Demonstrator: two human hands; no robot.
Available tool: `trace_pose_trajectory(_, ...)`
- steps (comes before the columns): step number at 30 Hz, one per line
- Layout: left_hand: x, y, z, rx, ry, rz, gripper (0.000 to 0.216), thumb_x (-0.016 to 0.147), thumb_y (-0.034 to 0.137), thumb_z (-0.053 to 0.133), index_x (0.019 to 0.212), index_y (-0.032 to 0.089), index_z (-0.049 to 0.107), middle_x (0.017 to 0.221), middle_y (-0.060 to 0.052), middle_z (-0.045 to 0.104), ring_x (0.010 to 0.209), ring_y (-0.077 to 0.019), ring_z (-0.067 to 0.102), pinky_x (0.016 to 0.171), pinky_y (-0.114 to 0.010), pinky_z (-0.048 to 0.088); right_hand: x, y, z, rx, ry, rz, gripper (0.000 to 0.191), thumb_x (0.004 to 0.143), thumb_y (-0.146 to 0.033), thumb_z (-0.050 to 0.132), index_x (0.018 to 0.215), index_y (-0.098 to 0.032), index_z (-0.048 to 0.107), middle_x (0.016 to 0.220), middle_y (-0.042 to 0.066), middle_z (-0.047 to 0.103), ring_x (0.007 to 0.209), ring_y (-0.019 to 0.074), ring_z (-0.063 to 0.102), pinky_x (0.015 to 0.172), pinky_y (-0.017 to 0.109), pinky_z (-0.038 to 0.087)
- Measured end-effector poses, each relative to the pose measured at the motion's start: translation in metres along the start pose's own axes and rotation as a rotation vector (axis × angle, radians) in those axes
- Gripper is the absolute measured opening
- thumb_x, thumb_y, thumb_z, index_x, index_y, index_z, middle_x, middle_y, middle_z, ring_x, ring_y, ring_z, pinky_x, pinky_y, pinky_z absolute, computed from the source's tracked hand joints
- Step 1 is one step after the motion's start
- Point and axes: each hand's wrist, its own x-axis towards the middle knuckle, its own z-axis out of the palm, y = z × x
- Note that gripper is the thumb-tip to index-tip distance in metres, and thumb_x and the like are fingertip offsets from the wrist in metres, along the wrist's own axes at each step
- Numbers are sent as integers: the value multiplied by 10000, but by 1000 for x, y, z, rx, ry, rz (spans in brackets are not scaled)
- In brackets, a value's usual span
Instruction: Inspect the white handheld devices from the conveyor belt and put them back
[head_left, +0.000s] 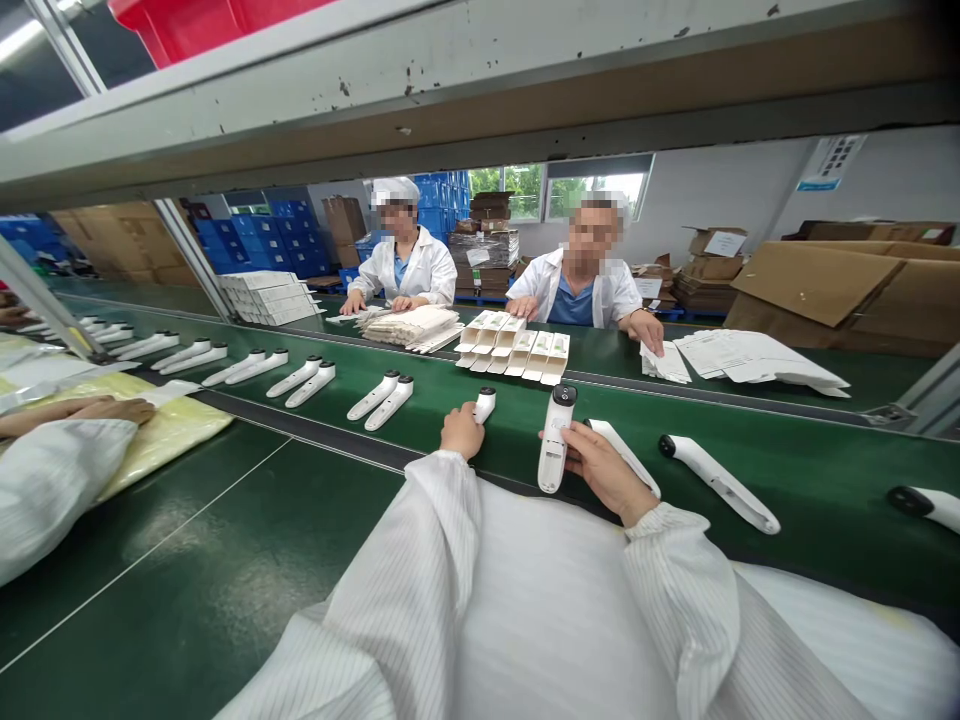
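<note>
My right hand (604,465) holds a white handheld device (553,450) upright, its black head on top. It is shaped like a forehead thermometer, and an open recess shows in its lower part. Further left, my left hand (463,430) is closed around a second white device (486,402) on the green belt; the hand hides most of its body. Just behind my right hand lies another white device (626,455), partly covered by the fingers. To its right a white device (720,480) lies with its long recess visible.
Several more devices (390,400) lie in pairs along the green belt (330,435). Across it, two people in white coats handle flat cartons (412,325) and white sheets (757,358); open small boxes (514,345) stand between them. Another person's sleeve (60,490) is at left. A shelf beam (375,90) crosses overhead.
</note>
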Motion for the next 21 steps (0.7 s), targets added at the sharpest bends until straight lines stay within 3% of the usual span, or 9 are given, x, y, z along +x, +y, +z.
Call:
trace_pose_trajectory(2, -2, 6, 5, -371, -77, -66, 463, 719, 93, 539, 1177, 157, 514, 1124, -143, 578, 1022, -248, 546, 788, -306, 429, 1, 1, 0, -47, 22, 35, 246, 789, -445, 559, 868, -215, 597, 971, 58, 680, 850, 200, 630, 738, 318, 488)
trace_pose_trajectory(5, -11, 18, 10, -1016, -355, -216, 359, 727, 135, 466, 1078, 120, 541, 938, -116, 608, 781, -181, 581, 536, -232, 406, 7, 6, -4, -207, 102, 93, 232, 817, -438, 492, 813, -215, 556, 875, 62, 683, 747, 198, 638, 691, 321, 485)
trace_pose_trajectory(7, -19, 27, 13, -1314, -537, -299, 308, 729, 155, 420, 994, 89, 562, 839, -114, 603, 668, -161, 564, 448, -214, 365, 11, 11, -9, -431, 172, 101, 220, 814, -417, 479, 803, -210, 554, 853, 64, 676, 742, 204, 632, 675, 315, 469)
trace_pose_trajectory(10, -31, 38, 17, -1422, -633, -338, 299, 802, 231, 381, 952, 70, 584, 743, -96, 590, 548, -131, 521, 380, -197, 318, 15, 16, -20, -871, 265, 49, 215, 807, -364, 474, 878, -197, 590, 887, 87, 664, 808, 247, 622, 707, 344, 444)
trace_pose_trajectory(13, -40, 48, 23, -1357, -662, -323, 354, 867, 352, 394, 951, 79, 603, 681, -66, 572, 511, -112, 501, 361, -185, 295, 15, 17, -25, -1131, 353, -129, 293, 799, -294, 462, 1028, -173, 601, 1045, 143, 626, 967, 297, 581, 813, 397, 420)
trace_pose_trajectory(15, -44, 53, 29, -1321, -647, -340, 326, 860, 385, 455, 924, 102, 603, 689, -56, 579, 544, -110, 524, 386, -184, 319, 14, 16, -23, -1124, 400, -291, 341, 799, -306, 466, 1082, -167, 594, 1125, 156, 588, 1058, 308, 533, 884, 424, 397)
trace_pose_trajectory(17, -49, 55, 36, -1318, -608, -321, 224, 814, 335, 558, 904, 133, 594, 720, -39, 592, 593, -104, 547, 444, -184, 365, 13, 15, -17, -969, 362, -397, 355, 798, -379, 487, 1074, -186, 602, 1114, 134, 590, 1028, 285, 543, 892, 428, 407)
trace_pose_trajectory(19, -53, 56, 43, -1349, -578, -248, 188, 741, 238, 643, 901, 158, 584, 745, -20, 603, 645, -103, 566, 543, -194, 422, 12, 13, -8, -704, 245, -374, 370, 768, -452, 536, 1040, -213, 614, 1038, 92, 619, 921, 249, 583, 834, 408, 451)
trace_pose_trajectory(21, -55, 56, 48, -1363, -564, -169, 219, 691, 179, 665, 894, 170, 582, 762, -12, 612, 689, -113, 580, 643, -223, 454, 10, 11, -2, -416, 141, -253, 395, 711, -478, 606, 1014, -224, 615, 947, 58, 641, 850, 230, 600, 760, 383, 485)
